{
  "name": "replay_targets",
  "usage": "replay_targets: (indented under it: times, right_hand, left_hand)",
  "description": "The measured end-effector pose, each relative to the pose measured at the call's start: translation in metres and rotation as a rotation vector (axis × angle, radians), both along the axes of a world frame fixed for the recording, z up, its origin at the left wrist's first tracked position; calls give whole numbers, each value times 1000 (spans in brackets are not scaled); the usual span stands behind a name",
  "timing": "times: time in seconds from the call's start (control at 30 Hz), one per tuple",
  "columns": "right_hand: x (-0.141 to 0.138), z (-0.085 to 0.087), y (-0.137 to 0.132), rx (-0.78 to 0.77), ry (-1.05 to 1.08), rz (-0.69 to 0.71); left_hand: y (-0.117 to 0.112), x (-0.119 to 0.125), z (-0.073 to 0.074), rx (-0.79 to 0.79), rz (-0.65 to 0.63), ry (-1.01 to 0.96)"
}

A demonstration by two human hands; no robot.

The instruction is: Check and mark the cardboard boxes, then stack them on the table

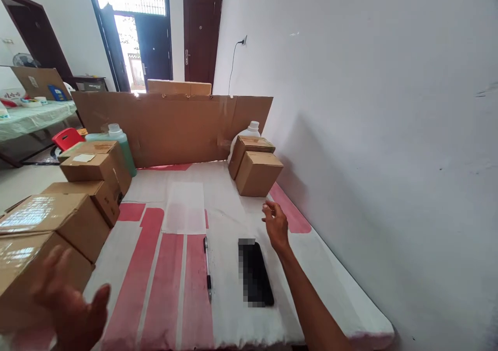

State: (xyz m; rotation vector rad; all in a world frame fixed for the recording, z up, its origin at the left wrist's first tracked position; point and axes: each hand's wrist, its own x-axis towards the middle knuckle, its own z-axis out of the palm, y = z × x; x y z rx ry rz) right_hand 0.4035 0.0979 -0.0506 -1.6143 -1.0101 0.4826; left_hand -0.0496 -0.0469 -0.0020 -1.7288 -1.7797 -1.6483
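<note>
My right hand [275, 224] hovers over the table with fingers loosely spread and empty, a short way in front of two small cardboard boxes [257, 168] at the far right. My left hand [73, 309] is raised at the lower left, fingers apart, blurred, close to the nearest taped cardboard box [37, 260] of a stack on the left. A black phone [254, 273] and a pen [207, 268] lie on the table between my hands.
The table [187, 211] has a white and red cover. A tall cardboard sheet [171, 128] stands across its far edge. A green bottle [120, 146] and a white bottle [251, 130] stand by the boxes. A white wall runs along the right. Doors and another table are beyond.
</note>
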Motion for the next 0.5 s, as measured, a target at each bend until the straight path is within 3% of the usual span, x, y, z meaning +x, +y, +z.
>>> replay_targets:
  times: [0.1,0.23,0.37,0.5]
  right_hand:
    - [40,-4,25,14,11,-83]
    - [76,-4,74,28,53,-152]
    - [100,-5,127,25,121,-153]
    - [102,-19,140,27,136,-51]
  left_hand:
    - [53,62,20,163,-115,207]
    - [96,131,31,37,-355,159]
    - [141,182,10,-261,-622,68]
    - [209,232,-14,-547,-806,-111]
